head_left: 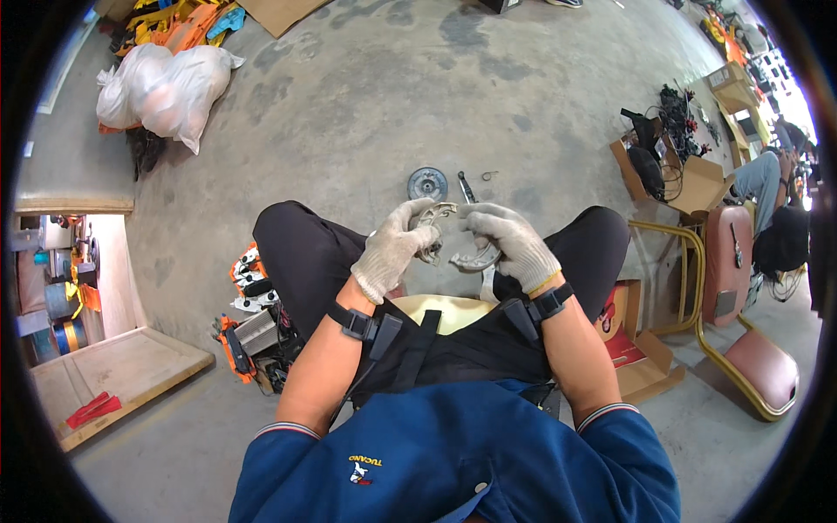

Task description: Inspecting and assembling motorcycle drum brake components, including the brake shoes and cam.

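Observation:
My left hand (pixel 397 246), in a knitted work glove, is closed around a curved metal part (pixel 444 211) that looks like a brake shoe, partly hidden by the fingers. A second crescent-shaped brake shoe (pixel 478 261) is gripped in my gloved right hand (pixel 514 248), close to the first but apart from it. Just beyond my hands a round metal brake plate (pixel 427 184) lies on the concrete floor. Beside it are a dark lever arm (pixel 466 186) and a small spring-like piece (pixel 489 176).
Left of my knee sit orange and white power tools (pixel 253 327). A white sack (pixel 170 91) lies at far left. Right are a carton of cables (pixel 667 166), a fallen gold-framed chair (pixel 697 270) and an open red-lined carton (pixel 632 349). Another person (pixel 758 179) sits at far right.

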`<state>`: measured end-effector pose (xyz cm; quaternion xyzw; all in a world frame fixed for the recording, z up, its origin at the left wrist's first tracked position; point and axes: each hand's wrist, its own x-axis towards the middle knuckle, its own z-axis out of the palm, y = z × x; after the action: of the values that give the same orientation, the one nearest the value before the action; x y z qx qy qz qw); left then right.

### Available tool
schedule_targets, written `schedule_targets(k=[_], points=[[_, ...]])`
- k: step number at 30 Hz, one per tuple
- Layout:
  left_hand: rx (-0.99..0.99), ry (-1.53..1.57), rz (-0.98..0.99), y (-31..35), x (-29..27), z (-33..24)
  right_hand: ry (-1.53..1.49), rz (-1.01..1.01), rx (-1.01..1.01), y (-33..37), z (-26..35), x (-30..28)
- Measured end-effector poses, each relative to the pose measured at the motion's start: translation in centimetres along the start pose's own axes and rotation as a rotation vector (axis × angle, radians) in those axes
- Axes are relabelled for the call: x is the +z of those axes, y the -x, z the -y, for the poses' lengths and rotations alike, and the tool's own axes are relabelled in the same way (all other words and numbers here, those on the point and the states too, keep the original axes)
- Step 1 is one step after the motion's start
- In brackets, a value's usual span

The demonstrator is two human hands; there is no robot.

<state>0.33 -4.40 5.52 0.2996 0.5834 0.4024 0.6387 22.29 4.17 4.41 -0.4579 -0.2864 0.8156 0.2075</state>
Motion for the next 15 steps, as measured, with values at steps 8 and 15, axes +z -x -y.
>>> schedule_targets(k=[8,15], points=[[-0.01,0.154,0.098,0.2,0.2,-0.3,0.137,0.147,-0.001,0.4,0.0,1.5],[-0.009,0.091,0.084,0.2,0.2,-0.5,0.161,0.169,-0.006,-0.3,-0.8,1.0]])
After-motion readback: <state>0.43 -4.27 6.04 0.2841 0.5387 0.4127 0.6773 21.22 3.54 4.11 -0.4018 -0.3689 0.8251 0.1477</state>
